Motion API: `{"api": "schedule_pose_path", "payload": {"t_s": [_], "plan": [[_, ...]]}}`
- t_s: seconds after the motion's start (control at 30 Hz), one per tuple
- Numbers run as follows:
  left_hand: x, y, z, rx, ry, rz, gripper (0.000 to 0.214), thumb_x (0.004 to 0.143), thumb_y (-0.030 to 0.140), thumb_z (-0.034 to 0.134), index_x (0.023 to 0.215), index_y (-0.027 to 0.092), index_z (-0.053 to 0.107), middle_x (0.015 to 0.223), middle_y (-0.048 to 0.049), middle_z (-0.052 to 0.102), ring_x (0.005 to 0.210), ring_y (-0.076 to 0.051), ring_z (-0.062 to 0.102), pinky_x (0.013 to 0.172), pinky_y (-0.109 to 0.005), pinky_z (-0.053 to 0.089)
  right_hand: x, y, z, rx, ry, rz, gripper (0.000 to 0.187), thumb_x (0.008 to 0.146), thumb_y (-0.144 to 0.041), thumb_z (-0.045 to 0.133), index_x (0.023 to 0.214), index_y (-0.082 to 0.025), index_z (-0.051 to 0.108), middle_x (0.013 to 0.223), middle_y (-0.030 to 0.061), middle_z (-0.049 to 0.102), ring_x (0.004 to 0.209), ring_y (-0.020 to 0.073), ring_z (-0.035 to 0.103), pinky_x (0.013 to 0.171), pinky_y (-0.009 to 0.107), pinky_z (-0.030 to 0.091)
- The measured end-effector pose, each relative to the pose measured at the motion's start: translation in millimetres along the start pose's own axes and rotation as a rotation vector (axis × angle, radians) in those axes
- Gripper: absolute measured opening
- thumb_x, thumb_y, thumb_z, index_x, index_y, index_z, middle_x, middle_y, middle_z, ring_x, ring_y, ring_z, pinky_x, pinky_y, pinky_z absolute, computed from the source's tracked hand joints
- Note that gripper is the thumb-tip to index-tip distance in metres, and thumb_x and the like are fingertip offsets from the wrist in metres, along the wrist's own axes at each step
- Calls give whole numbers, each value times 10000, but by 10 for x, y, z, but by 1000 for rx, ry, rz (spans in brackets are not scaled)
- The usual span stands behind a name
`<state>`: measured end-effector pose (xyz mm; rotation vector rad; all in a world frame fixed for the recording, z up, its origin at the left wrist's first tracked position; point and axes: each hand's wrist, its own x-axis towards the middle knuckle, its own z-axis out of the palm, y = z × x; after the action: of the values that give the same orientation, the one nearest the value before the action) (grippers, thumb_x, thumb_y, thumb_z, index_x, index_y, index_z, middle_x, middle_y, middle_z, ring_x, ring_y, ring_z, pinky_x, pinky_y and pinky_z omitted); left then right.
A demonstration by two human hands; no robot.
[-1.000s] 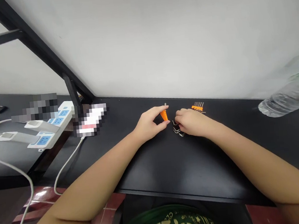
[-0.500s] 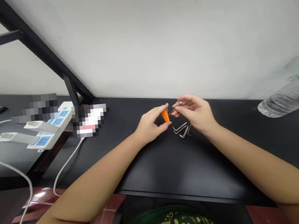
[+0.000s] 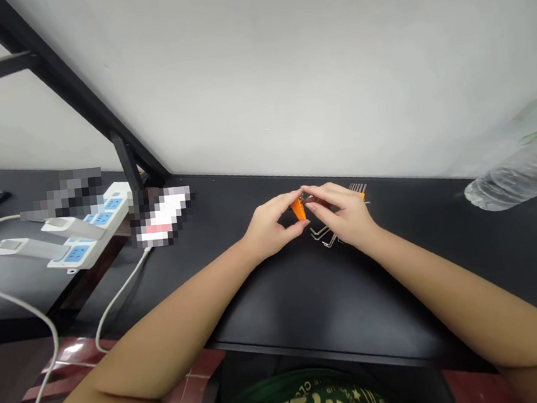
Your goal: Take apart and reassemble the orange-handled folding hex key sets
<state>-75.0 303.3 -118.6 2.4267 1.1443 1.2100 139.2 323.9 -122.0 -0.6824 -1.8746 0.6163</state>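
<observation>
My left hand [image 3: 271, 226] is closed, with thumb and fingers pinching an orange plastic holder [image 3: 298, 209] by its two ends. Close against it, my right hand [image 3: 343, 210] is also closed. Its fingertips meet at the holder's upper right side around a thin metal piece [image 3: 307, 199], mostly hidden by the fingers. Several loose L-shaped hex keys [image 3: 321, 233] lie on the black table below the hands, partly covered by my right hand. Just behind that hand, a row of thin metal rods [image 3: 357, 188] shows beside a bit of orange.
A clear plastic bottle [image 3: 509, 188] with a green label lies at the right. On the left are a white power strip [image 3: 85, 247] with plugs, a blurred-out phone [image 3: 164, 216] on a white cable [image 3: 120, 292], and a black metal frame [image 3: 73, 100]. A pale wall [image 3: 285, 79] rises behind the table.
My right hand has moved left and closed in on the orange holder, bringing the thin metal piece to it. The rods behind my right hand have come into view. My left hand stays nearly still.
</observation>
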Motion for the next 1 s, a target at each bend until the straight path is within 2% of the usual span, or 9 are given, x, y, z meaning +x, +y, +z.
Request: {"api": "schedule_pose_path", "payload": {"t_s": [0.2, 0.33, 0.4, 0.5, 0.6, 0.67, 0.73, 0.87, 1.0], "plan": [[-10, -68, 10, -7, 51, -37, 557, 883, 359, 749, 1405, 214, 616, 1282, -96, 734, 1107, -220, 730, 1014, -373, 606, -13, 38, -24, -207, -290, -7, 569, 1069, -313, 417, 1629, -226, 363, 1318, 132, 610, 1150, 236, 622, 1020, 425, 535], [-11, -115, 43, -94, 65, -57, 584, 862, 340, 769, 1406, 201, 606, 1287, -101, 730, 1137, -222, 725, 1032, -363, 596, 16, 24, -67, -237, -461, 43, 633, 1075, -339, 372, 1677, -235, 206, 1378, 139, 564, 1192, 254, 598, 1033, 453, 517], [-6, -121, 51, -144, 74, -54, 614, 856, 328, 778, 1424, 204, 583, 1308, -103, 717, 1159, -224, 717, 1043, -362, 589, 50, 19, -119, -247, -430, 27, 617, 1058, -302, 383, 1657, -232, 254, 1273, 123, 622, 1128, 257, 613, 1005, 468, 514], [7, -107, 35, -140, 89, -18, 634, 854, 308, 788, 1443, 230, 566, 1299, -94, 707, 1137, -217, 714, 1027, -360, 590, 99, 19, -217, -303, -319, 0, 483, 980, -181, 441, 1455, -189, 531, 1058, 90, 664, 982, 239, 622, 920, 420, 517], [22, -81, 2, -76, 79, 46, 521, 899, 272, 742, 1404, 261, 612, 1203, -71, 709, 1076, -194, 708, 993, -361, 594, 116, 22, -289, -460, -506, -22, 253, 897, -140, 549, 1099, -168, 698, 1007, 97, 651, 937, 237, 612, 845, 367, 497], [27, -70, -10, -23, 75, 60, 409, 927, 251, 705, 1335, 266, 669, 1166, -68, 691, 1057, -184, 697, 981, -355, 590, 106, 26, -293, -571, -689, -42, 181, 892, -143, 581, 1007, -172, 718, 1021, 102, 658, 954, 245, 614, 855, 365, 475], [28, -69, -9, 10, 68, 56, 339, 945, 243, 682, 1283, 253, 705, 1181, -79, 668, 1069, -182, 687, 974, -340, 584, 87, 30, -263, -665, -778, -62, 171, 909, -135, 566, 965, -169, 723, 1005, 103, 662, 944, 244, 614, 864, 364, 457], [23, -80, 9, 10, 73, 54, 331, 962, 253, 663, 1290, 230, 695, 1201, -95, 644, 1081, -182, 674, 980, -340, 579, 66, 18, -202, -773, -804, -46, 164, 896, -108, 548, 882, -156, 704, 948, 102, 642, 860, 220, 601, 786, 329, 438], [24, -76, 10, -35, 53, 26, 369, 970, 263, 645, 1339, 249, 653, 1210, -96, 650, 1079, -192, 668, 991, -381, 586, 87, -23, -272, -726, -800, 26, 178, 857, -107, 578, 959, -162, 713, 999, 98, 642, 864, 210, 613, 746, 302, 433]]}}
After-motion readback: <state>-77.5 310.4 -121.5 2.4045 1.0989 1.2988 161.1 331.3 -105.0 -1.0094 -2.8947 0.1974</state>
